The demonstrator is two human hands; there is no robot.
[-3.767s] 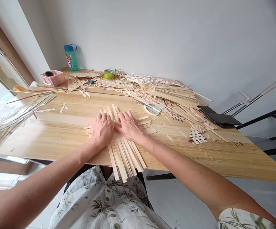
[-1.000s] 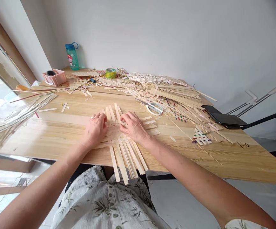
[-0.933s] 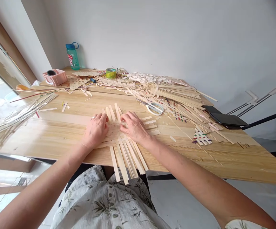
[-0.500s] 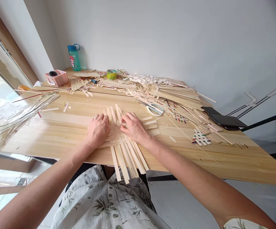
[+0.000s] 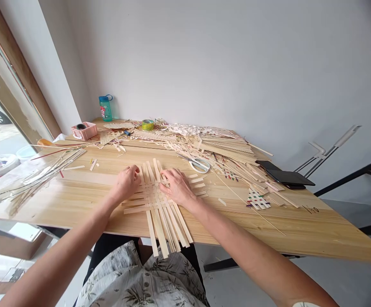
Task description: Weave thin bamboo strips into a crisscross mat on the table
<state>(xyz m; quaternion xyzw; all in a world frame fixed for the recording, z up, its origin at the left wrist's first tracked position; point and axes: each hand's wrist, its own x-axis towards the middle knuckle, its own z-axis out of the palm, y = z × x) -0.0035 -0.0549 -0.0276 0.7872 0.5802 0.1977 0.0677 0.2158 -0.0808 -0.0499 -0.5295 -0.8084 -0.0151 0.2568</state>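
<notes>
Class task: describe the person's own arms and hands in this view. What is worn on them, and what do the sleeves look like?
The left hand and right hand are bare, without gloves, and the forearms are uncovered. Only the edge of a short sleeve shows, on the right arm; it seems to match the pale shirt with its dark leaf print.

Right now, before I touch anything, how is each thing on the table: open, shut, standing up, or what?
left hand: fingers curled on the weave's left side
right hand: fingers on the weave's right side
weave of wooden strips: unfinished, loose ends sticking out
scissors: blades shut, lying down
water bottle: upright, lid on
tape roll: lying among strips
</notes>
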